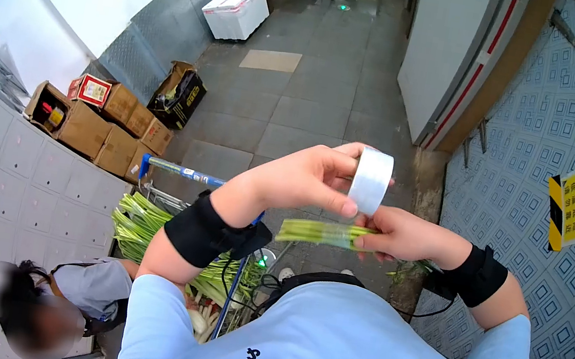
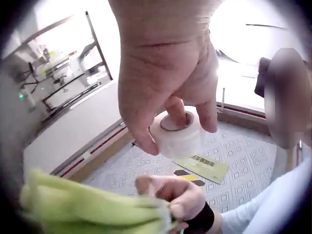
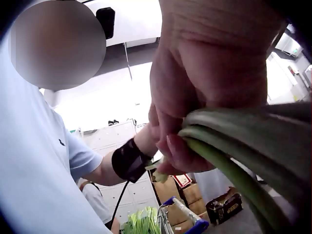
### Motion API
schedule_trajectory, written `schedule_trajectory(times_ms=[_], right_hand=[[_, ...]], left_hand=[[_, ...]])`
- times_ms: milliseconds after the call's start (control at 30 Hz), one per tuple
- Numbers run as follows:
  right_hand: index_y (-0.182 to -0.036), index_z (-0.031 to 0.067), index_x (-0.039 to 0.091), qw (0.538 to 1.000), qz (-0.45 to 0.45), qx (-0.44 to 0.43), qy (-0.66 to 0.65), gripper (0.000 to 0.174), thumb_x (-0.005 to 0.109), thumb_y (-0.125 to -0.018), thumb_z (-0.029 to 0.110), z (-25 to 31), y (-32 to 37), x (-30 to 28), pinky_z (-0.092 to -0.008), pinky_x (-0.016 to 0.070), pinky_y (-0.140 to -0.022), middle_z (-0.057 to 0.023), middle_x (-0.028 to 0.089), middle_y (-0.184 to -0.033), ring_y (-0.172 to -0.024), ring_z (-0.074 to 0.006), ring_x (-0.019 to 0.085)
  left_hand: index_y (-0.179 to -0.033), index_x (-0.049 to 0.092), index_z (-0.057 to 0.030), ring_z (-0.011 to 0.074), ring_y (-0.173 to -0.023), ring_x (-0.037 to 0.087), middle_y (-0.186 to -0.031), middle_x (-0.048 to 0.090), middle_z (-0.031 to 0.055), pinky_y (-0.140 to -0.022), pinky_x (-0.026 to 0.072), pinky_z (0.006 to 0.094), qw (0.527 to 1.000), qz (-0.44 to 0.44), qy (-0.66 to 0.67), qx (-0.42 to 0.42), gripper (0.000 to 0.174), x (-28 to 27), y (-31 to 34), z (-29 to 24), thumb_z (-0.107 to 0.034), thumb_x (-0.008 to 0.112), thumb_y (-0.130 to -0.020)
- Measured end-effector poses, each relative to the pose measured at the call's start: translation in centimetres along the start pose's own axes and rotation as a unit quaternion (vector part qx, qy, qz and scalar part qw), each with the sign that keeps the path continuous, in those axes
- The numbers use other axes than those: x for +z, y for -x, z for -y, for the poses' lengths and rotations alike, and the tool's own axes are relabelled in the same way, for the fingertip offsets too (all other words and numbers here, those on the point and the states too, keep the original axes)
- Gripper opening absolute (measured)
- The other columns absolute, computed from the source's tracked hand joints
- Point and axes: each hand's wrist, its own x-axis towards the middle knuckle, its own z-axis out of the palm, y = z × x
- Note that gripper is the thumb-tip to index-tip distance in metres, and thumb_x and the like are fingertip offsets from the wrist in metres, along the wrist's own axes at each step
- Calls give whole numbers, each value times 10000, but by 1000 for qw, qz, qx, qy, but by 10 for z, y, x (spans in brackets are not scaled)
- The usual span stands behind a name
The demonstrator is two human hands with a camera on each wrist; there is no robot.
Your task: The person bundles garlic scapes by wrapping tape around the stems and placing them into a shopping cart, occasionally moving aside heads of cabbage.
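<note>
My left hand holds a wide roll of clear tape. In the left wrist view, fingers reach into the core of the tape roll and the thumb rests against its outside. Just below and right of it, my right hand grips a bunch of green vegetable stalks. A shiny clear band shows round the stalks beside the fingers. Long green leaves run out from the right hand's other side in the right wrist view.
A shopping cart with a blue handle stands at front left, loaded with more green stalks. A person is beside it. Cardboard boxes line the grey lockers. A white foam box stands farther back; a door is at right.
</note>
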Motion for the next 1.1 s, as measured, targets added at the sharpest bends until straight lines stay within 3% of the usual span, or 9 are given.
schedule_trajectory(times_ms=[200, 300, 400, 567, 633, 733, 867, 967, 1100], right_hand=[[-1032, 63, 457, 970, -163, -92, -157, 177, 565, -1008, 202, -11, -15, -34, -232, 423, -518, -50, 618, -809, -602, -69, 515], [-1097, 85, 441, 953, -159, -103, -235, 192, 577, -993, 173, 11, -1, -47, -192, 413, -528, -40, 596, -846, -635, -51, 528], [-1179, 88, 431, 965, -107, -111, -211, 257, 571, -969, 139, 20, 0, -33, -200, 415, -532, -61, 600, -862, -633, -55, 527], [-1260, 72, 477, 965, -125, -128, -194, 318, 580, -991, 207, 15, -10, -24, -184, 357, -516, 24, 519, -800, -612, -31, 455], [-1206, 60, 515, 967, -110, -121, -197, 271, 579, -1004, 229, 12, -12, -21, -182, 339, -499, 36, 503, -760, -588, -22, 437], [-1125, 53, 545, 956, -95, -145, -239, 206, 580, -1005, 216, 13, -16, -2, -187, 316, -461, 48, 475, -682, -510, -19, 402], [-1070, 59, 581, 922, -168, -145, -318, 266, 687, -948, 270, 11, -8, -4, -198, 311, -427, 60, 470, -671, -492, -13, 397], [-981, 51, 612, 928, -240, -134, -251, 275, 739, -909, 284, 2, -16, 2, -198, 316, -416, 55, 494, -671, -486, -13, 412], [-883, 45, 621, 941, -248, -136, -188, 262, 746, -905, 274, -1, -20, 17, -200, 326, -410, 58, 518, -646, -483, -18, 451]], left_hand=[[-829, 669, -62, 345, -1442, 298, -1526, 269, 202, -1165, 272, 503, 972, -72, -203, 93, 115, 42, 33, -15, 15, 654, -745], [-841, 583, -68, 351, -1389, 379, -1489, 360, 198, -1116, 320, 455, 940, -196, -273, 57, 199, 59, 44, 33, 109, 544, -760], [-877, 548, -19, 225, -1132, 579, -1230, 595, 117, -984, 416, 296, 945, -291, -134, -69, 227, 44, 40, 80, 159, 435, -793], [-841, 544, -31, 151, -984, 554, -1106, 606, 53, -861, 444, 280, 931, -292, 216, -26, 80, 56, 33, 49, -45, 619, -816], [-866, 541, -44, 144, -960, 561, -1067, 619, 52, -833, 452, 279, 934, -300, 184, -66, 190, 58, 34, 46, -150, 688, -810], [-993, 503, -30, 224, -958, 645, -1020, 649, 132, -817, 490, 330, 926, -312, -132, -168, 382, 54, 31, 61, -259, 741, -802], [-1158, 540, 6, 242, -932, 610, -1028, 607, 166, -852, 489, 372, 889, -400, -218, -46, 382, 68, 27, 47, -202, 649, -857], [-1094, 566, -14, 349, -975, 632, -965, 629, 163, -843, 507, 420, 876, -350, -329, -45, 293, 68, 27, 40, -213, 601, -882], [-943, 655, -47, 332, -989, 608, -975, 633, 101, -813, 496, 434, 881, -358, -302, -74, 158, 69, 29, 58, -179, 572, -915]])
